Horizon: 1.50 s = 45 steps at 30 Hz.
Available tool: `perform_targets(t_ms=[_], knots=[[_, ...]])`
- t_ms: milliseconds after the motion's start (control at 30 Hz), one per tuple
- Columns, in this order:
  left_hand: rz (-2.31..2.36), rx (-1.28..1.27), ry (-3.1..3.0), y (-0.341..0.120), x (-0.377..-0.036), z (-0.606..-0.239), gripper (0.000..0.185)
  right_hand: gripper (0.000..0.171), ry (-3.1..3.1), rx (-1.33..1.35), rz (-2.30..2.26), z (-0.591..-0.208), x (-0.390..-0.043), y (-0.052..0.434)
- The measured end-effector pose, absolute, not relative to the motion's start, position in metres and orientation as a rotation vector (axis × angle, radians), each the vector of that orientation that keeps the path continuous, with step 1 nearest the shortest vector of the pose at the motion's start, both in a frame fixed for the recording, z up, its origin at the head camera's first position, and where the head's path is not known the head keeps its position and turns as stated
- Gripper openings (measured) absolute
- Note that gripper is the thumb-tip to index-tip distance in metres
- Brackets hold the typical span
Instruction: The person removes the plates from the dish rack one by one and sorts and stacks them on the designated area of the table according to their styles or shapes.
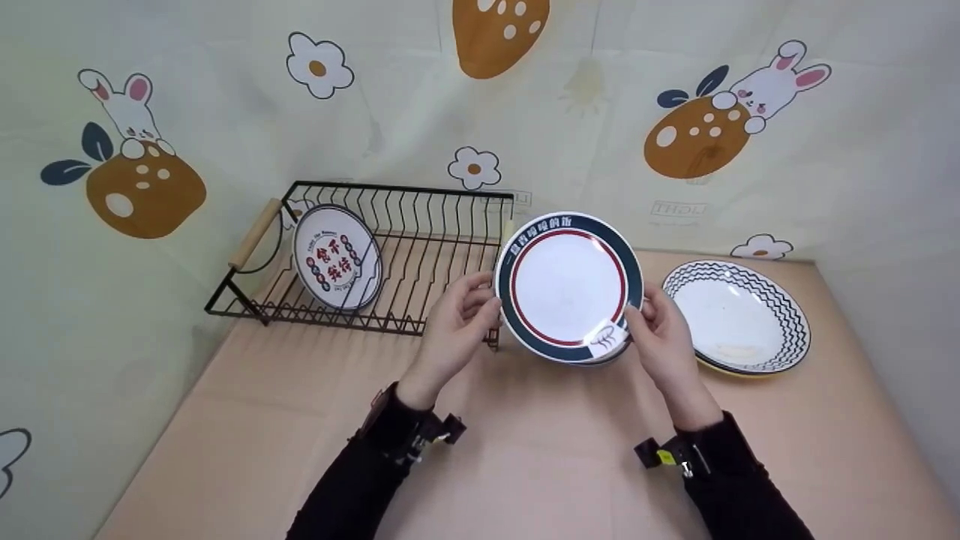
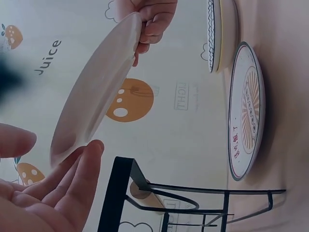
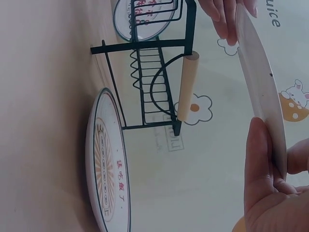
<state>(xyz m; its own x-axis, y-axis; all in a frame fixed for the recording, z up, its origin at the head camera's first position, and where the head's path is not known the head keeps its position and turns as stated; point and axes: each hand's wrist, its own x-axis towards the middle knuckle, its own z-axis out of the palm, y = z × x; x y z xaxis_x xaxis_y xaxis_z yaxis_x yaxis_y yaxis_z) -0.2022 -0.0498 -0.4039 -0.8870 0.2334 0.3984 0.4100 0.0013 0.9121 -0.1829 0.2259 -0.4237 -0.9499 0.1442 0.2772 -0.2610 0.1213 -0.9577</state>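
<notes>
A white plate [image 1: 568,289] with a dark green rim band, a thin red ring and lettering is held up by both hands, face toward the head camera. On its left edge my left hand [image 1: 459,322] grips, thumb near the front and fingers behind. My right hand [image 1: 666,337] pinches the opposite edge, thumb beside a small white sticker [image 1: 606,339]. Both wrist views show the plate's pale side raised above the table. Below it lies another plate [image 2: 247,111] with a sunburst centre and red characters, mostly hidden in the head view.
A black wire dish rack [image 1: 420,326] with a wooden handle [image 1: 255,234] stands at the back left. One plate [image 1: 337,257] with red characters leans in it. At right, a white dish [image 1: 724,315] with a wavy-line rim sits over a yellow-edged one. A patterned cloth hangs behind.
</notes>
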Motion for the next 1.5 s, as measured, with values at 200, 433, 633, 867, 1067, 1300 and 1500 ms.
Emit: perform_targets(t_ms=[200, 433, 633, 867, 1067, 1300, 1500], knots=[[-1.903, -0.653, -2.170, -0.055, -0.202, -0.404, 0.042, 0.033, -2.138, 0.058, 1.882, -0.426, -0.183, 0.230], [-1.786, -0.639, -2.235, -0.063, -0.202, -0.403, 0.042, 0.035, -2.177, 0.022, 1.871, -0.426, -0.183, 0.236], [-1.754, -0.614, -2.257, -0.070, -0.204, -0.404, 0.042, 0.039, -2.225, -0.040, 1.868, -0.427, -0.183, 0.242], [-1.704, -0.615, -2.262, -0.078, -0.204, -0.404, 0.043, 0.043, -2.270, -0.085, 1.851, -0.431, -0.185, 0.248], [-1.641, -0.626, -2.268, -0.083, -0.205, -0.406, 0.042, 0.045, -2.309, -0.117, 1.840, -0.434, -0.186, 0.253], [-1.547, -0.596, -2.297, -0.087, -0.208, -0.409, 0.043, 0.043, -2.356, -0.140, 1.789, -0.438, -0.187, 0.257], [-1.455, -0.583, -2.312, -0.091, -0.209, -0.412, 0.045, 0.041, -2.383, -0.107, 1.774, -0.445, -0.190, 0.259]])
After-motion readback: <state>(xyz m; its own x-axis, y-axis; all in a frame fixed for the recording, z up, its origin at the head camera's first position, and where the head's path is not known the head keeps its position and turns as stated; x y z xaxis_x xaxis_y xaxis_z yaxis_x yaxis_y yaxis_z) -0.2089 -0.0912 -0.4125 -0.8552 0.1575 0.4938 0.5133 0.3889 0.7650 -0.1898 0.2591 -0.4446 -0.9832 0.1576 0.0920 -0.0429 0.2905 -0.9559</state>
